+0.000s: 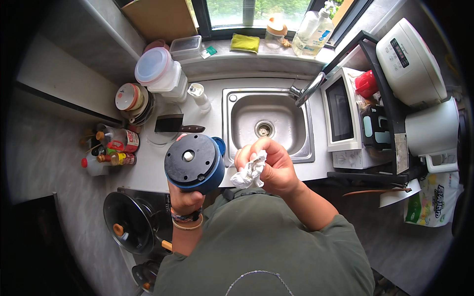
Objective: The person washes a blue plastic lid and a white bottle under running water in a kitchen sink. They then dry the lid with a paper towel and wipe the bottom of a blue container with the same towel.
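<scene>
My left hand point(187, 198) grips a round blue appliance point(218, 174), a kettle or jug by its look. Its black underside faces up, with several screw holes and a white nub at the middle. A blue flap-like part juts out on its sink side. Between the fingers of my right hand point(277, 166) is a crumpled white paper tissue point(248, 175), held apart from the appliance near the sink's front edge. A cleaver point(170, 123) with a wooden handle lies just beyond the appliance, partly over a clear round glass lid or plate point(155, 138).
The steel sink point(244, 111) has a chrome faucet point(309, 90). At right stand a microwave point(339, 111), a black rack point(381, 74) and a rice cooker point(411, 63). Stacked plastic containers point(159, 70), a white-capped bottle point(200, 97), sauce bottles point(124, 140) and a lidded pan point(127, 222) are at left.
</scene>
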The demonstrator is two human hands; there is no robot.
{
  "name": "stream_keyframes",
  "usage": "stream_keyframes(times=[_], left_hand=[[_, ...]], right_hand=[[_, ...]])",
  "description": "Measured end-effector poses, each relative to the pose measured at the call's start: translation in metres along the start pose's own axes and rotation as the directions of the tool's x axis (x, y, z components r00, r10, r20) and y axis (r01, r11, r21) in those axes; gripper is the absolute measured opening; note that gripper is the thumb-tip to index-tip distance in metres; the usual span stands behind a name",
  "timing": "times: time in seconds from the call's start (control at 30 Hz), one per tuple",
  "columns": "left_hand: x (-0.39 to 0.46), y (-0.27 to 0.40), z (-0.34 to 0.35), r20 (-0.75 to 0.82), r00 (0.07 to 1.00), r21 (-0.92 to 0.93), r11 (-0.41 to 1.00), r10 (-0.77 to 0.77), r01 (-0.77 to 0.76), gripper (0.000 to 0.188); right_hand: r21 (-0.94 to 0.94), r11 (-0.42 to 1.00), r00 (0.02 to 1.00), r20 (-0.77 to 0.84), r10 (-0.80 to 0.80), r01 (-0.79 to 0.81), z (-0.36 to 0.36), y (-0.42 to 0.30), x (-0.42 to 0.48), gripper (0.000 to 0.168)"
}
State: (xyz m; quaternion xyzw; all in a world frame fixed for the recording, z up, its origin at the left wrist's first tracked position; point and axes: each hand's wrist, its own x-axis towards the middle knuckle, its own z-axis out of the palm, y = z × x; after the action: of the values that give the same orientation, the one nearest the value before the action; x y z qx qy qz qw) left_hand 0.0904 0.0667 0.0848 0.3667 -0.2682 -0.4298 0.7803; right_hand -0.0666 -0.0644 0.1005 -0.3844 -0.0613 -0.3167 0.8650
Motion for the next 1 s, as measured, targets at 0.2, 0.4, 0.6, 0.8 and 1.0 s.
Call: stream_keyframes(times=[0.2,0.4,0.6,0.8,1.0], left_hand=[[-0.001,0.003,0.006,0.031,0.999,-0.01,1.0,-0.026,0.026,0.115],[-0.005,0.004,0.012,0.018,0.999,-0.074,0.996,-0.048,0.049,0.116],[-0.007,0.008,0.018,0.073,0.993,-0.217,0.97,-0.092,0.106,0.116],[-0.01,0.008,0.029,0.025,0.997,-0.22,0.972,-0.077,0.08,0.119],[-0.007,0.013,0.034,0.043,0.996,-0.113,0.991,-0.072,0.077,0.119]], right_hand=[[-0.063,0.998,0.999,-0.039,0.008,-0.011,0.003,-0.002,-0.005,0.021],[-0.194,0.979,0.997,-0.029,-0.071,0.064,0.004,-0.009,-0.01,0.016],[-0.482,0.803,0.935,0.137,-0.326,0.351,0.005,-0.022,0.001,0.022],[-0.607,0.696,0.923,0.263,-0.28,0.384,0.025,-0.054,0.018,0.016],[-0.773,0.476,0.908,0.347,-0.234,0.419,0.045,-0.054,0.019,0.03]])
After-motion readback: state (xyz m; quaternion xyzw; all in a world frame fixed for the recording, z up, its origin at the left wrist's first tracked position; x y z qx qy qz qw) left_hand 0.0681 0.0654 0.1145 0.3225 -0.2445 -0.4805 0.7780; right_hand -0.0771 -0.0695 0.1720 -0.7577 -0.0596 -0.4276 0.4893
